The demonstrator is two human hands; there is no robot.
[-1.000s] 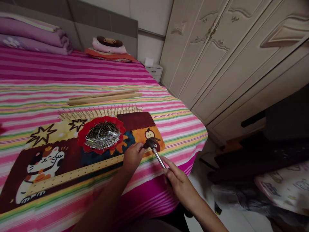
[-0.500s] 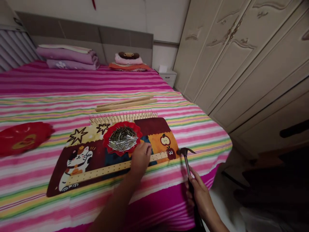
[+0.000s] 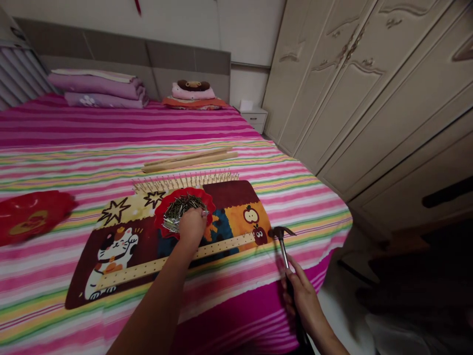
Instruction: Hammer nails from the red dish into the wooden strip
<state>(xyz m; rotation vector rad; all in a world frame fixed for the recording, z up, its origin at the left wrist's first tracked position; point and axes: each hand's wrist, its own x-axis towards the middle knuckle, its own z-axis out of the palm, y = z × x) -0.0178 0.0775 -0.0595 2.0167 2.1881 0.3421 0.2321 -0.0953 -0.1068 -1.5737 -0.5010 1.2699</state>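
Note:
My left hand (image 3: 192,228) is over the red scalloped bowl (image 3: 159,231), its fingers curled down among the loose nails (image 3: 181,206) near the right rim. The fingertips are partly hidden, so what they pinch cannot be made out. My right hand (image 3: 303,294) grips a claw hammer (image 3: 284,246) by its dark handle, head up, beside the right end of a pale wooden strip (image 3: 221,245). That strip has rows of dark dots along it and lies on a patterned mat (image 3: 146,283) with a cat and apples. My left forearm covers part of the strip.
Behind the bowl is a wooden strip bristling with upright nails (image 3: 185,182). Plain wooden sticks (image 3: 192,160) lie farther back. A red plate (image 3: 35,214) is at the left on the striped bedspread (image 3: 295,197). The bed's right edge drops to the floor, near a wardrobe (image 3: 332,98).
My left hand has moved left and away from me, from above the dotted strip to the nails in the bowl. My right hand keeps the hammer in nearly the same place.

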